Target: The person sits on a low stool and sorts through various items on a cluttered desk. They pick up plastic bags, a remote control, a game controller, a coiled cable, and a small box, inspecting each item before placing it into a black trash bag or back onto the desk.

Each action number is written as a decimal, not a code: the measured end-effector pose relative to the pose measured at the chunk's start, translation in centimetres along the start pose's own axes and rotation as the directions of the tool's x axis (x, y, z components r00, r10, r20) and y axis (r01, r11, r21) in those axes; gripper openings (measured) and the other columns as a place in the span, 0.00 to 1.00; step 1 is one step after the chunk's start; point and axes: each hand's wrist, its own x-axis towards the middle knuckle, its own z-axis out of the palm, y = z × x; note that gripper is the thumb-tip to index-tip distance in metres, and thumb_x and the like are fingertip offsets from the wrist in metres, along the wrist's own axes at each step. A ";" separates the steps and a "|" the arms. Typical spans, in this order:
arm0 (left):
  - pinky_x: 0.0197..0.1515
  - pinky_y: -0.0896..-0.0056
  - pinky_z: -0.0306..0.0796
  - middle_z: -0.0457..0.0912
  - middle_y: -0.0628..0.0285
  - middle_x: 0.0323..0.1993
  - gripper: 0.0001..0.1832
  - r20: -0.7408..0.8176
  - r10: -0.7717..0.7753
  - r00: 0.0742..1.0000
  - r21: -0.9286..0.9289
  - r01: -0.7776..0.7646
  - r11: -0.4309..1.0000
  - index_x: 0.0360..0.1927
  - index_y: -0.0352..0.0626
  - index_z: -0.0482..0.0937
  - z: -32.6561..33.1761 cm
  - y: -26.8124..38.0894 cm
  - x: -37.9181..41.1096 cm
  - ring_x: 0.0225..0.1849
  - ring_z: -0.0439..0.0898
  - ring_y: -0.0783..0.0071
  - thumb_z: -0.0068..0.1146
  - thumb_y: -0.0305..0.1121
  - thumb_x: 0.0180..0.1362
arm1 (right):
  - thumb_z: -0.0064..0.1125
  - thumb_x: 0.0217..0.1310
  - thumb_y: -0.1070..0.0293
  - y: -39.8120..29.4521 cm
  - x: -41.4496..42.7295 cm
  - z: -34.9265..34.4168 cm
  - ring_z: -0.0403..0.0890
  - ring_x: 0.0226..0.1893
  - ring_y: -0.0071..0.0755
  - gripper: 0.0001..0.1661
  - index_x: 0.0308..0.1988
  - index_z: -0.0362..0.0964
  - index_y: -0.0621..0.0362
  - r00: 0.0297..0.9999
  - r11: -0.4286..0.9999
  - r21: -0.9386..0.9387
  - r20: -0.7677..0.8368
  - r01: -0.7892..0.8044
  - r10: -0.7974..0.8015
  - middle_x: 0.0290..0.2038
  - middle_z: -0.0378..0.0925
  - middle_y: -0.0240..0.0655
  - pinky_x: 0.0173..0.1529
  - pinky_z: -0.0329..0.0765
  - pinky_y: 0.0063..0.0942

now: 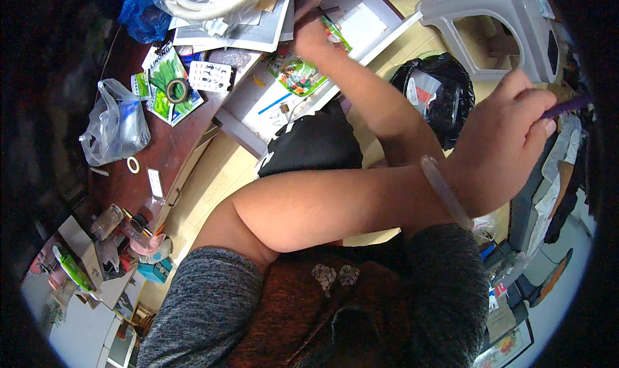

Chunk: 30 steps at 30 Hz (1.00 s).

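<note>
My arms are crossed. My left hand (508, 136), with a clear band at its wrist, reaches to the far right, its fingers closed on a slim dark purple object (568, 106) that I cannot identify. My right hand (316, 41) is over the open white drawer (370, 17), blurred, beside a colourful plastic packet (302, 78); its fingertips are partly hidden. A thin dark strip lies close to those fingers; whether they hold it is unclear. In the drawer's near part are a blue stick (274, 104) and a small yellow piece (259, 81).
The dark red desk (193, 126) holds papers, a bagged hose (208, 5), seed packets (167, 78), a tape roll (177, 90) and a plastic bag (116, 126). Right of the drawer are a black bag-lined bin (435, 97) and a translucent plastic stool (520, 10).
</note>
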 end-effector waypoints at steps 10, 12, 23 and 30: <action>0.35 0.56 0.65 0.66 0.46 0.35 0.06 -0.009 -0.029 1.000 -0.045 0.028 0.999 0.36 0.34 0.71 0.5 -0.2 -0.4 0.34 0.70 0.48 0.50 0.22 0.54 | 0.51 0.55 0.65 2.5 2.1 1.4 0.73 0.55 0.46 0.21 0.50 0.74 0.54 0.850 0.969 -0.145 0.466 -0.200 0.245 0.53 0.74 0.42 0.60 0.65 0.41; 0.35 0.55 0.65 0.67 0.46 0.35 0.06 -0.042 -0.033 0.999 -0.034 0.032 0.999 0.36 0.34 0.71 0.8 -0.1 -0.7 0.34 0.70 0.47 0.51 0.22 0.54 | 0.46 0.58 0.62 0.4 1.4 1.6 0.73 0.55 0.45 0.21 0.50 0.73 0.55 0.921 0.994 -0.087 0.377 -0.067 0.095 0.55 0.72 0.43 0.59 0.67 0.40; 0.36 0.54 0.65 0.68 0.46 0.34 0.06 0.045 -0.027 0.999 -0.010 0.027 1.000 0.35 0.33 0.72 0.7 -0.6 -1.0 0.33 0.71 0.47 0.51 0.23 0.54 | 0.41 0.63 0.61 -1.5 -2.4 2.8 0.75 0.51 0.47 0.18 0.46 0.73 0.56 0.931 0.935 0.186 0.154 0.301 -0.330 0.50 0.75 0.43 0.56 0.72 0.41; 0.35 0.54 0.65 0.68 0.46 0.34 0.05 0.047 -0.040 0.998 -0.005 0.040 0.999 0.34 0.34 0.72 0.9 -0.8 -1.0 0.33 0.71 0.47 0.50 0.23 0.54 | 0.49 0.54 0.65 -0.3 -2.5 0.2 0.81 0.40 0.48 0.14 0.37 0.77 0.59 0.887 0.899 0.224 0.194 0.377 -0.420 0.37 0.79 0.46 0.48 0.76 0.42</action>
